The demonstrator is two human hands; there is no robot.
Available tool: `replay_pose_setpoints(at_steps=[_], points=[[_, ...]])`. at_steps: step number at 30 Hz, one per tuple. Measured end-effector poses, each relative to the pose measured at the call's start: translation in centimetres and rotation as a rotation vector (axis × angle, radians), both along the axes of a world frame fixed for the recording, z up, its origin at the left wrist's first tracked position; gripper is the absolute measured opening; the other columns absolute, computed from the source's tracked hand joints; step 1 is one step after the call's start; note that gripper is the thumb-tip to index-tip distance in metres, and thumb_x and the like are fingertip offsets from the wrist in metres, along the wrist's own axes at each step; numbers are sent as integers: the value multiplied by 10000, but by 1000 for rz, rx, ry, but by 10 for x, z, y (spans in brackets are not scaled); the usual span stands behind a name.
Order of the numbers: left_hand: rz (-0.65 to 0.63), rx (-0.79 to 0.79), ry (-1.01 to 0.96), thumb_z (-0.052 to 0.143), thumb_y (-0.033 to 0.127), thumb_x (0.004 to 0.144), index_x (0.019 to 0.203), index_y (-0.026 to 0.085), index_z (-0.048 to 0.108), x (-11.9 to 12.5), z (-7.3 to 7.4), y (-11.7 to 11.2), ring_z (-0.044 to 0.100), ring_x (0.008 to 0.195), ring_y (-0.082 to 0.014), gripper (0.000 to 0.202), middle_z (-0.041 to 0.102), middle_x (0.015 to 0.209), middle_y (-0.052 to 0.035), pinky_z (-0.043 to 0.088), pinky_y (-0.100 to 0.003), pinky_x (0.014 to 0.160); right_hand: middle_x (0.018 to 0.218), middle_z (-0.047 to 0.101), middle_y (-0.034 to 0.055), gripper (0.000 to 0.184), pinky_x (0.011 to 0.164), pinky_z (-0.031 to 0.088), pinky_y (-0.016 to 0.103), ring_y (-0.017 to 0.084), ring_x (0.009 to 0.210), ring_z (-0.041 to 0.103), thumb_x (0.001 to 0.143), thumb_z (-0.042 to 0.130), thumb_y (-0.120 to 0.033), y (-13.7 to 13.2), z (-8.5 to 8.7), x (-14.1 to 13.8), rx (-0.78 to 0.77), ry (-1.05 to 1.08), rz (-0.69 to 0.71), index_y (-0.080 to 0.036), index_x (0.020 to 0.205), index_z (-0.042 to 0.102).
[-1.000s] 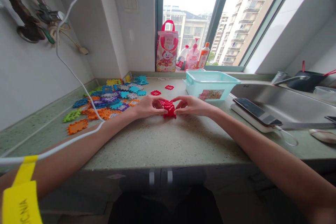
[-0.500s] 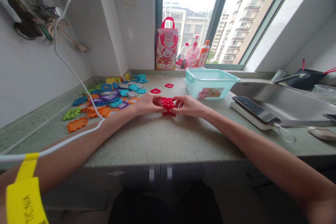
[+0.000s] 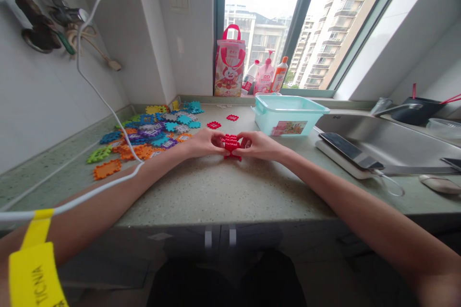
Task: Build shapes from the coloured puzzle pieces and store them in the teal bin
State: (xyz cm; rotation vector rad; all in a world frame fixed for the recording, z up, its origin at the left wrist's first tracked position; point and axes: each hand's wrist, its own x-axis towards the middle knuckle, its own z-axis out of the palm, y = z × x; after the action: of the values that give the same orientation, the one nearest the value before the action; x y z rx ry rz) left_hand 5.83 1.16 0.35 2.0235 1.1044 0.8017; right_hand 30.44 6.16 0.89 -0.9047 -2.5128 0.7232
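Observation:
Several red interlocking toy tiles (image 3: 231, 142) stand together as a small stack at the middle of the counter. My left hand (image 3: 210, 142) grips the stack from the left, its thumb at the near side. From the right, my right hand (image 3: 254, 145) pinches the same stack between thumb and fingers. The stack's lower part touches or nearly touches the counter; its sides are partly hidden by my fingers. Beyond my hands lie two loose red tiles, one nearer (image 3: 213, 125) and one farther (image 3: 232, 117).
A heap of mixed-colour toy tiles (image 3: 144, 134) spreads over the counter's left. A turquoise plastic bin (image 3: 264, 114) stands at the back right, beside the steel sink (image 3: 360, 127). A phone (image 3: 345, 148) lies on a white block. A white cable (image 3: 97, 88) crosses my left forearm.
The red stack has tilted slightly between my fingers, so its layered edges show more. Both hands keep their hold in nearly the same place.

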Motion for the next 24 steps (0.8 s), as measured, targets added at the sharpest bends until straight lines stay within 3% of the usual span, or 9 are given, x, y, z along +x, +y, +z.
replay_pose_setpoints(at_steps=[13, 20, 24], points=[[34, 40, 70, 873, 475, 762, 977, 147, 791, -1, 1, -4, 618, 685, -139, 400, 733, 788, -13, 413, -234, 604, 799, 731, 30, 417, 615, 385, 290, 174, 684, 612, 843, 749, -586, -6, 7, 0, 52, -51, 8, -192, 979, 758], [5, 30, 93, 874, 468, 759, 987, 155, 797, 0, 2, -4, 597, 691, -131, 395, 728, 798, -7, 388, -232, 609, 864, 768, 31, 388, 646, 414, 281, 162, 699, 624, 828, 796, -504, -3, 3, 0, 65, -19, 16, -193, 1056, 752], [-7, 25, 93, 887, 453, 733, 914, 162, 787, 0, 3, -3, 577, 675, -129, 357, 701, 757, 6, 382, -233, 599, 850, 759, 32, 441, 644, 415, 284, 164, 705, 607, 827, 788, -555, -2, 2, 2, 22, 1, 30, -180, 1056, 748]])
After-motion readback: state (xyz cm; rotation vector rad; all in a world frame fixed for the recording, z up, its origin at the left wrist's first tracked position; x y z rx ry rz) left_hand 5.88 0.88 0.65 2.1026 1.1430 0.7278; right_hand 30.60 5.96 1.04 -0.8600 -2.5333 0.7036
